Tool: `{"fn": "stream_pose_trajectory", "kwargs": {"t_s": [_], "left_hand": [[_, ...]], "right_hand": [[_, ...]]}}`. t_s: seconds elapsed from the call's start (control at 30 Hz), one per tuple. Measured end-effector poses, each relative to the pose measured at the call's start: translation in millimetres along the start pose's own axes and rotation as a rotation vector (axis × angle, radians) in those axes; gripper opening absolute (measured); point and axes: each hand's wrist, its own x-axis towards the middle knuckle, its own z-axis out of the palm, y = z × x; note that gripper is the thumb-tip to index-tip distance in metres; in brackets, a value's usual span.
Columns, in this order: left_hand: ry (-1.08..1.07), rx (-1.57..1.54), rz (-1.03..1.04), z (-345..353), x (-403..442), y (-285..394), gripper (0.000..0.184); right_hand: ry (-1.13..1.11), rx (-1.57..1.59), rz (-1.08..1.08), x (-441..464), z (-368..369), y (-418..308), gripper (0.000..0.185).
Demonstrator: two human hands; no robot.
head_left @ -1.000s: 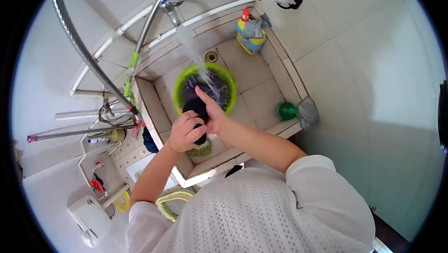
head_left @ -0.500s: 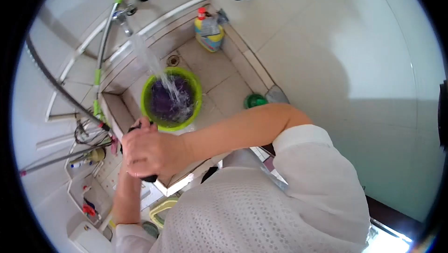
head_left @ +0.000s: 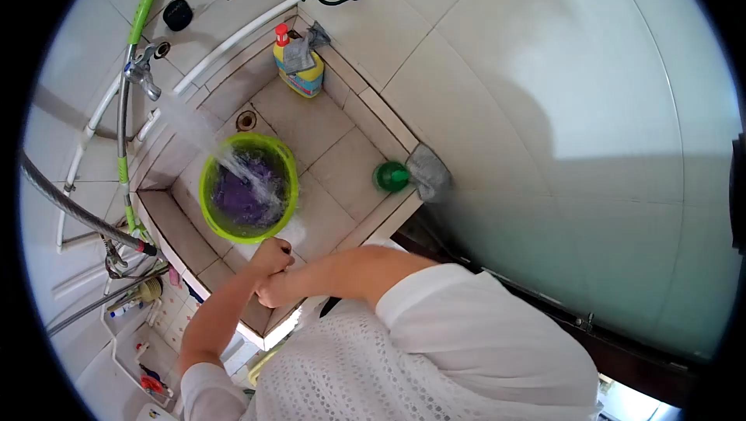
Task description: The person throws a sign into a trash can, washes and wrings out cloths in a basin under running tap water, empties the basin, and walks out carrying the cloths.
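Note:
My left hand is closed just below the near rim of a lime-green basin. A small dark patch shows at its fingers, too little to name. Against my left wrist, my right hand is closed too; what its fingers hold, if anything, is hidden. Purple cloth lies in the water inside the basin. Water pours into it from a wall tap.
The basin stands in a tiled trough with a raised ledge. A yellow bottle with a grey rag stands in the far corner. A green container and grey cloth are at right. A grey hose hangs at left.
My hands have moved right and slightly down relative to the view. The black item that showed around my left hand is mostly out of sight. The view has shifted, and water still runs.

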Motion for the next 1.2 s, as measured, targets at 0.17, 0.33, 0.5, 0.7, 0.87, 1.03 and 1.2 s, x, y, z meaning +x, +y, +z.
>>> {"fn": "stream_pose_trajectory", "kwargs": {"t_s": [0.17,0.33,0.5,0.7,0.87,1.03,1.2], "left_hand": [[0.101,0.211,0.088,26.8,41.5,-10.2,0.019],[-0.176,-0.838,0.032,20.0,61.6,9.9,0.036],[-0.066,-0.666,0.012,-50.3,55.3,48.5,0.058],[-0.072,-0.394,-0.166,-136.3,138.7,-38.0,0.057],[-0.060,0.736,0.138,-152.9,172.0,-38.5,0.042],[0.023,0.952,-0.006,-84.0,191.8,-54.9,0.040],[-0.102,0.992,-0.023,-96.8,189.9,-59.1,0.040]], "right_hand": [[-0.157,0.105,0.016,-16.6,10.5,-0.3,0.013],[-0.514,0.273,0.210,-54.7,-67.7,30.9,0.013],[-0.743,0.250,1.039,-154.1,-181.8,102.7,0.017],[-0.460,-0.176,1.233,-312.2,-205.4,100.4,0.053],[-0.251,-0.006,1.326,-311.2,-200.0,101.1,0.069],[-0.195,0.087,1.385,-312.0,-213.9,96.0,0.082],[-0.268,0.108,1.425,-300.1,-229.3,89.3,0.083]]}}
